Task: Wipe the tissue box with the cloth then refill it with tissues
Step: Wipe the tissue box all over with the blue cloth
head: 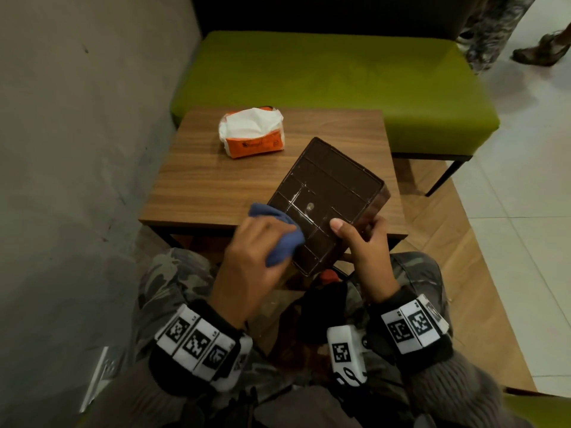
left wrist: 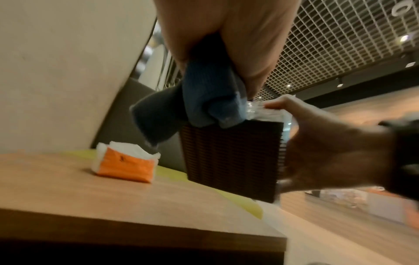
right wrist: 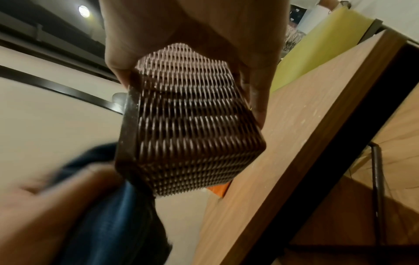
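A dark brown woven tissue box (head: 332,193) is held tilted above the near edge of the wooden table (head: 216,180), its flat ribbed underside facing me. My right hand (head: 363,242) grips its near right corner, thumb on the underside and fingers round the woven side (right wrist: 192,125). My left hand (head: 256,257) holds a bunched blue cloth (head: 278,239) against the box's near left edge. In the left wrist view the cloth (left wrist: 211,100) sits on the box's upper edge (left wrist: 231,161). An orange pack of white tissues (head: 251,132) lies open at the table's far left.
A green bench seat (head: 324,81) stands behind the table, and a grey wall (head: 77,118) runs along the left. Another person's legs (head: 500,29) stand at the far right on the tiled floor. My knees are under the table's near edge.
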A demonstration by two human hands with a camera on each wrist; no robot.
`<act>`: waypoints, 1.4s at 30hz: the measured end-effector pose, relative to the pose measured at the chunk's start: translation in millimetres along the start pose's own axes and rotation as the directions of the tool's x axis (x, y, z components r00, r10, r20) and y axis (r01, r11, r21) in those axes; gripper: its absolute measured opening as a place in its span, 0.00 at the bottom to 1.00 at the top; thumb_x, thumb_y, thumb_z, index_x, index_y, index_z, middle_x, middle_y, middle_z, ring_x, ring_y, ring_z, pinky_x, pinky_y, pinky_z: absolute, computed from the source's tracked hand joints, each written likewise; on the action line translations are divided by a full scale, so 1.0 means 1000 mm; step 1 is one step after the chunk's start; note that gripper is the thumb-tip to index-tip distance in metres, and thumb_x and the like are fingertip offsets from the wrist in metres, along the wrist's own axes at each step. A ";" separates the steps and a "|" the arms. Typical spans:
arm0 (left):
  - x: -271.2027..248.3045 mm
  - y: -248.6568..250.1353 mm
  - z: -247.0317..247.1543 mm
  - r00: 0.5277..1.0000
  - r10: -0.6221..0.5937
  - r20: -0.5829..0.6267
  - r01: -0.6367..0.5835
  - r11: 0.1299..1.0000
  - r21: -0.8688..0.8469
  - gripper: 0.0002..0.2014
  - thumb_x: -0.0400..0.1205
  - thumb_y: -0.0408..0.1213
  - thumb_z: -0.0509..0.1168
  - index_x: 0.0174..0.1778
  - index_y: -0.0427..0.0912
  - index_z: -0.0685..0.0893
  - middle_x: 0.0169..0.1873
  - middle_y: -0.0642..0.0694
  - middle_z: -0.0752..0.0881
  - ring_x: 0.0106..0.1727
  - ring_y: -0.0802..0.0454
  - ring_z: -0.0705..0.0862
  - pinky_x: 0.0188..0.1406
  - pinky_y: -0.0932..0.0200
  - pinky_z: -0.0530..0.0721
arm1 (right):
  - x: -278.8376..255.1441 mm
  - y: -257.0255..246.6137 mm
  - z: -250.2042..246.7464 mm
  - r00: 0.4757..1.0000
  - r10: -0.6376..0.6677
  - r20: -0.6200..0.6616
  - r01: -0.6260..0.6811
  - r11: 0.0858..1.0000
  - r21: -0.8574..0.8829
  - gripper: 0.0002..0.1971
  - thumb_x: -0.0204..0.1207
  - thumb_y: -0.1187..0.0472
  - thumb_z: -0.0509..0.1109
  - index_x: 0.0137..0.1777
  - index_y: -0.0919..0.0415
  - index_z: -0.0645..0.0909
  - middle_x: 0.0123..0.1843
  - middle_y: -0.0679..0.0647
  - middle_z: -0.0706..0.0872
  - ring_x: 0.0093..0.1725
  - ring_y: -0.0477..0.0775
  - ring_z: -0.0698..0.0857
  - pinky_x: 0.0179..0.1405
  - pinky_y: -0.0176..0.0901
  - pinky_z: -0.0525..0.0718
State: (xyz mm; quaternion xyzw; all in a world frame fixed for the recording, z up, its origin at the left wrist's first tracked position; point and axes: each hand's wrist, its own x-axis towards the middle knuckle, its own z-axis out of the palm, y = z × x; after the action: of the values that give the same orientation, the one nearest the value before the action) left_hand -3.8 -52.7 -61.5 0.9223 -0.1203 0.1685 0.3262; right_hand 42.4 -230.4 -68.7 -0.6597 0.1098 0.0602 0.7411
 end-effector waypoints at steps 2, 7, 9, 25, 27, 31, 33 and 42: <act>0.006 -0.007 -0.004 0.994 -0.097 -0.042 0.097 0.995 -0.004 0.16 0.73 0.40 0.65 0.55 0.39 0.85 0.51 0.44 0.83 0.55 0.50 0.78 0.59 0.77 0.66 | 0.000 0.000 -0.001 1.000 -0.015 -0.019 0.015 1.000 -0.005 0.46 0.49 0.40 0.76 0.69 0.55 0.67 0.57 0.45 0.83 0.55 0.45 0.86 0.55 0.50 0.87; -0.011 0.016 0.004 0.989 0.071 0.128 -0.074 0.997 0.015 0.15 0.72 0.39 0.64 0.53 0.39 0.84 0.51 0.46 0.81 0.55 0.55 0.74 0.56 0.68 0.72 | 0.003 -0.001 -0.005 1.000 0.018 -0.024 -0.018 0.999 0.030 0.50 0.49 0.39 0.75 0.72 0.59 0.67 0.60 0.51 0.84 0.56 0.50 0.87 0.53 0.52 0.88; -0.007 0.007 0.003 0.997 0.018 0.069 -0.018 1.000 0.008 0.15 0.73 0.39 0.66 0.54 0.40 0.84 0.52 0.46 0.81 0.56 0.54 0.75 0.57 0.69 0.71 | 0.002 -0.001 -0.005 1.000 0.020 -0.014 -0.020 1.000 0.019 0.50 0.49 0.38 0.75 0.73 0.57 0.66 0.60 0.48 0.83 0.58 0.50 0.86 0.55 0.52 0.87; -0.006 0.010 0.002 0.994 -0.090 -0.064 0.087 0.995 -0.052 0.18 0.71 0.33 0.72 0.58 0.41 0.85 0.54 0.49 0.80 0.58 0.55 0.74 0.60 0.71 0.72 | -0.005 -0.009 0.001 0.996 -0.063 -0.055 0.064 0.998 -0.001 0.47 0.53 0.40 0.77 0.72 0.57 0.66 0.57 0.44 0.83 0.54 0.43 0.86 0.54 0.48 0.87; -0.013 0.018 0.005 0.999 -0.002 -0.034 0.000 0.998 -0.063 0.19 0.72 0.35 0.69 0.60 0.41 0.85 0.55 0.47 0.80 0.58 0.53 0.75 0.60 0.67 0.74 | -0.005 -0.009 0.002 0.995 -0.078 -0.065 0.079 0.997 0.003 0.46 0.52 0.40 0.77 0.71 0.56 0.67 0.55 0.43 0.83 0.52 0.40 0.87 0.54 0.46 0.87; -0.011 0.008 0.002 0.993 -0.052 -0.109 0.043 0.996 -0.082 0.18 0.73 0.39 0.66 0.58 0.40 0.85 0.55 0.46 0.80 0.59 0.52 0.75 0.62 0.71 0.70 | -0.008 -0.009 0.002 0.991 -0.125 -0.053 0.122 0.991 -0.054 0.48 0.51 0.36 0.76 0.71 0.54 0.65 0.58 0.43 0.81 0.56 0.39 0.85 0.54 0.39 0.86; -0.006 0.003 0.000 0.985 -0.107 -0.133 0.094 0.990 -0.103 0.17 0.73 0.40 0.65 0.56 0.40 0.86 0.53 0.46 0.81 0.58 0.52 0.76 0.60 0.73 0.69 | -0.007 -0.009 0.002 0.990 -0.132 -0.054 0.129 0.990 -0.064 0.48 0.51 0.37 0.76 0.72 0.53 0.65 0.59 0.42 0.81 0.58 0.40 0.84 0.57 0.40 0.85; -0.001 -0.004 -0.002 0.998 -0.047 -0.045 0.042 0.993 -0.109 0.14 0.74 0.41 0.66 0.53 0.42 0.87 0.51 0.48 0.81 0.55 0.52 0.76 0.56 0.71 0.71 | -0.006 -0.005 0.002 0.993 -0.106 -0.042 0.105 0.994 -0.031 0.48 0.50 0.38 0.76 0.72 0.53 0.65 0.59 0.43 0.81 0.56 0.40 0.85 0.57 0.45 0.87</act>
State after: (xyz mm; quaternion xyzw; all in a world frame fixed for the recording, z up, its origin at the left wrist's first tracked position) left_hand -3.5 -49.0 -62.7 0.9016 -0.1008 0.1762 0.3819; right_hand 37.9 -228.2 -62.2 -0.6762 0.0900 0.0081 0.7312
